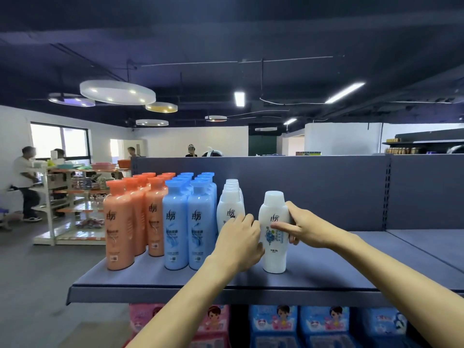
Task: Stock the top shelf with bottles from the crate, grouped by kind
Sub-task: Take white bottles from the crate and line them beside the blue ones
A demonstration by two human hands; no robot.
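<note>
While the right hand [305, 228] is closing thumb and fingers around the white bottle [274, 232] standing near the top shelf [326, 280] front edge, the left hand [238, 241], loosely curled and gripping nothing, is steadying its left side. Advice: keep it upright, sliding it left beside the white row [231, 204]. Open room lies right.

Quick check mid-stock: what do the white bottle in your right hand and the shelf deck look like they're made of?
White bottle: looks like opaque plastic with a soft sheen, moulded cap and printed label. Shelf deck: probably painted sheet metal, matte grey-blue, with a folded front lip and slotted uprights behind.
</note>
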